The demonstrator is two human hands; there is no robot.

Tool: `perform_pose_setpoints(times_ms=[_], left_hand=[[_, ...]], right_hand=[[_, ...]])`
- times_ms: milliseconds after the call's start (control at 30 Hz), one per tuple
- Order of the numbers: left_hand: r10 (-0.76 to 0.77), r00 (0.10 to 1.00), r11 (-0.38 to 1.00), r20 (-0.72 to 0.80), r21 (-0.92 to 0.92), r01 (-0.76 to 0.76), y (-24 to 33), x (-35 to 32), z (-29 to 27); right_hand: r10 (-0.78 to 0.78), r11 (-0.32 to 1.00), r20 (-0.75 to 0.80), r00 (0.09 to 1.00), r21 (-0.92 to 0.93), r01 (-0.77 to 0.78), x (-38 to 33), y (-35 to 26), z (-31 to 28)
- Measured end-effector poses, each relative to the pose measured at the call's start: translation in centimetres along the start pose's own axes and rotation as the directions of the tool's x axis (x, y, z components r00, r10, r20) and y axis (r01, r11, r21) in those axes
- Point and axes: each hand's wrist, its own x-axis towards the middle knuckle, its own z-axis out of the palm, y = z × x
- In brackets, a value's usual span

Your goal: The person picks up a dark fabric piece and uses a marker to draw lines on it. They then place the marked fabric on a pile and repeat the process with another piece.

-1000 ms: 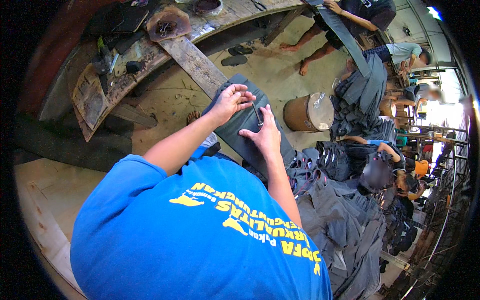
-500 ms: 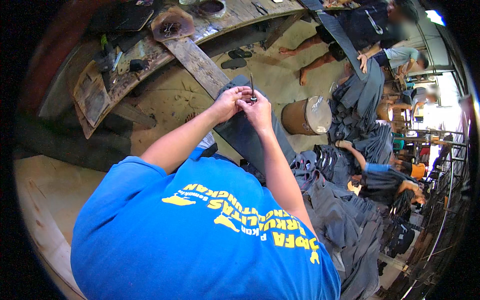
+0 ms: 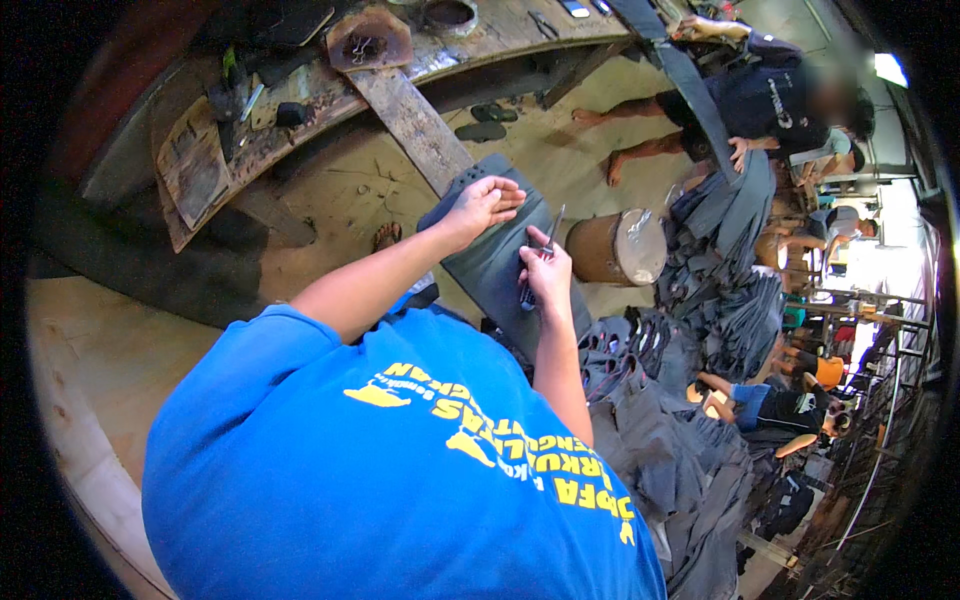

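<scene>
A dark grey sheet of material (image 3: 486,262) with a row of small holes at its far end lies over a narrow plank in front of me. My left hand (image 3: 484,212) is above the sheet's far part, its fingers stretched out and holding nothing; whether it touches the sheet I cannot tell. To its right, my right hand (image 3: 546,272) is closed around a slim pointed tool (image 3: 559,220) with a dark handle. The tool's thin metal end sticks up past the fingers, tilted away to the right. Its exact kind is unclear.
The wooden plank (image 3: 415,125) runs to a curved workbench (image 3: 490,40) bearing a brown tray (image 3: 368,40) and a round pot (image 3: 450,15). A brown drum (image 3: 615,247) stands to the right, beside heaped dark material (image 3: 725,270). Sandals (image 3: 480,131) lie on the floor. Other people work at right.
My hands, together around the tool before, have parted. The right has drawn back toward me with the tool, which has tilted; the left has opened. A person at far right has shifted.
</scene>
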Motion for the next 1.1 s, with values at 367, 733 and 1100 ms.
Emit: perform_pose_setpoints(times_ms=[367, 733, 1100], left_hand=[[0.225, 0.739, -0.234, 0.635, 0.772, -0.591, 3.0, -0.8, 0.2], [0.091, 0.789, -0.240, 0.607, 0.783, -0.574, 1.2, 0.3, -1.7], [0.076, 0.791, -0.182, 0.607, 0.788, -0.588, 2.2, 0.3, -1.8]], right_hand=[[0.009, 0.994, -0.056, 0.998, -0.109, -0.015, -1.6, -2.0, 0.6], [0.150, 0.986, 0.008, 0.989, 0.078, -0.151, -0.4, -1.3, -0.7], [-0.350, 0.780, 0.164, 0.922, -0.495, 0.384, 6.9, -12.2, 4.9]])
